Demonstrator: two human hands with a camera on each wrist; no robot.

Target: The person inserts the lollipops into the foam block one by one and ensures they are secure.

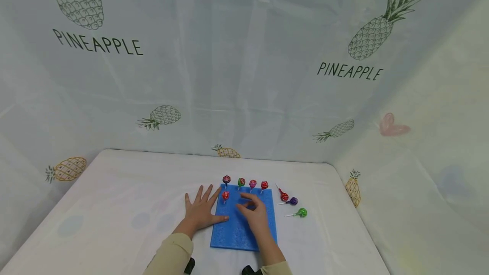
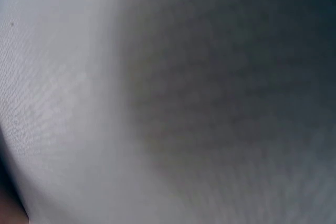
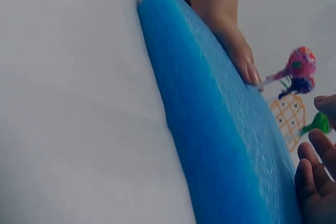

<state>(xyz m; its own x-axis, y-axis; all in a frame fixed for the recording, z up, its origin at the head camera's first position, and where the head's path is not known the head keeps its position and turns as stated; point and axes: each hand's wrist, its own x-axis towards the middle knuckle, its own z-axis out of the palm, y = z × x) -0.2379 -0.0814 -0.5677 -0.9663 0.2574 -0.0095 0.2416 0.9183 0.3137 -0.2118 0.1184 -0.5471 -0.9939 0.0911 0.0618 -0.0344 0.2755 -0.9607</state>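
Observation:
A blue foam board lies on the white table. My left hand is spread with straight fingers at the board's left edge, its thumb resting on the board. Over the board's upper middle is my right hand, thumb and fingers bent but apart, with no object seen between them. A red lollipop stands on its stick near the left thumb. Along the far edge stand a dark lollipop, a green-and-red lollipop, a pink lollipop and another red lollipop. The left wrist view is mostly blurred cloth.
Right of the board lie a red lollipop, a purple lollipop and a green lollipop on the white tablecloth. Behind the table hangs a pineapple-print curtain.

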